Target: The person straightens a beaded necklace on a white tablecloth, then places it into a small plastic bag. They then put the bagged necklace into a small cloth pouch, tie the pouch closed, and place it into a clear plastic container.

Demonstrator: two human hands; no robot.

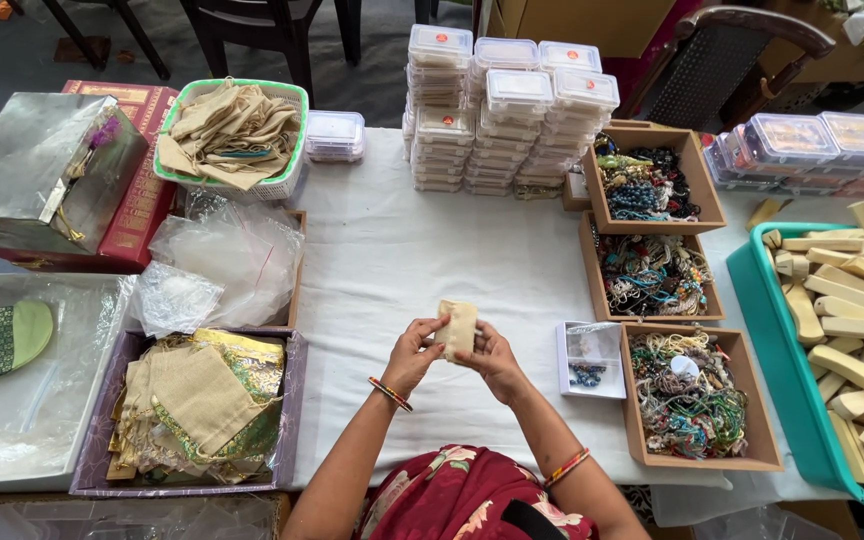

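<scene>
Both my hands hold a small beige cloth pouch (459, 327) upright over the white tablecloth (392, 250). My left hand (413, 353) grips its left edge and my right hand (488, 357) pinches its right side. A striped bangle sits on each wrist. To the right of my right hand lies a small open clear plastic box (592, 358) with dark beads inside.
Three wooden boxes of beaded jewellery (694, 400) line the right, beside a teal tray of wooden blocks (857, 340). Stacks of clear plastic boxes (507, 110) stand at the back. At left are a purple tray of pouches (197, 405), plastic bags (232, 255) and a basket of pouches (232, 135).
</scene>
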